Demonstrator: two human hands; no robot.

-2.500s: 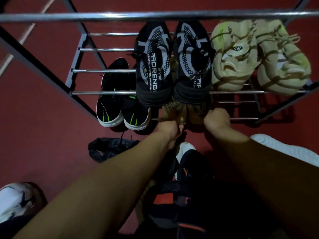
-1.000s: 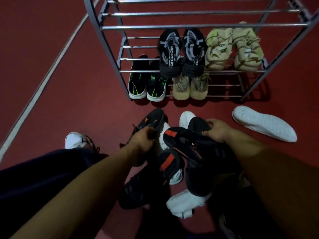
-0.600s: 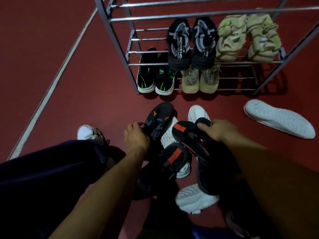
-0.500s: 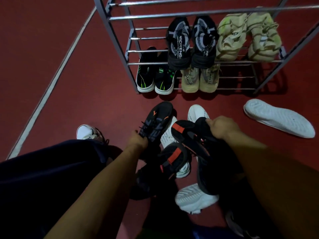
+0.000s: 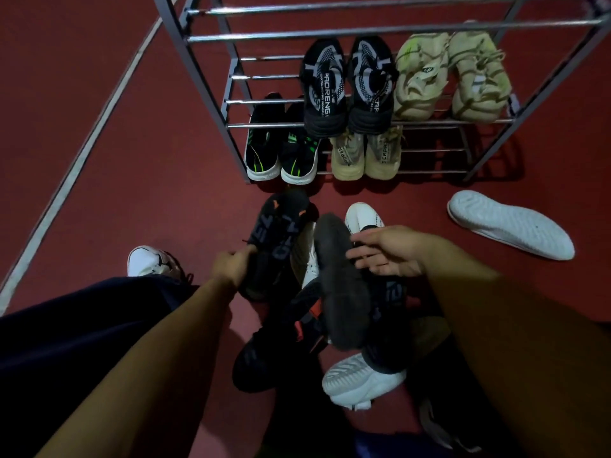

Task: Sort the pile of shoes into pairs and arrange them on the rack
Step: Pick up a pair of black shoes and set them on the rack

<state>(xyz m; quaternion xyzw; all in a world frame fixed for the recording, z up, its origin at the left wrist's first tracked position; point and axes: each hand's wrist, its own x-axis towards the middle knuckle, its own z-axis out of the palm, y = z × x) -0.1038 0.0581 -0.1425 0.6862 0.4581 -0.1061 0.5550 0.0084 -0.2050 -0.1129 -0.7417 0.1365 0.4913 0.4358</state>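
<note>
A pile of black and white shoes lies on the red floor in front of me. My left hand (image 5: 233, 264) grips the heel end of a black shoe with orange marks (image 5: 277, 233), its toe pointing at the rack. My right hand (image 5: 388, 251) is open with fingers spread, touching the edge of a dark shoe lying sole-up (image 5: 339, 285) on the pile. The metal rack (image 5: 201, 38) holds a black-and-grey pair (image 5: 347, 87) and a beige pair (image 5: 453, 77) on the middle shelf. Below them stand a black-and-green pair (image 5: 281, 153) and a second beige pair (image 5: 367, 153).
A white shoe (image 5: 509, 223) lies sole-up on the floor to the right of the pile. Another white shoe (image 5: 148, 261) shows beside my dark trouser leg (image 5: 82, 325). A white shoe sole (image 5: 360, 381) lies at the near side of the pile. A pale line (image 5: 76, 173) crosses the floor at left.
My right hand has let go of the black shoe with red patches, which now lies sole-up. My left hand has closed on the black-and-orange shoe's heel end.
</note>
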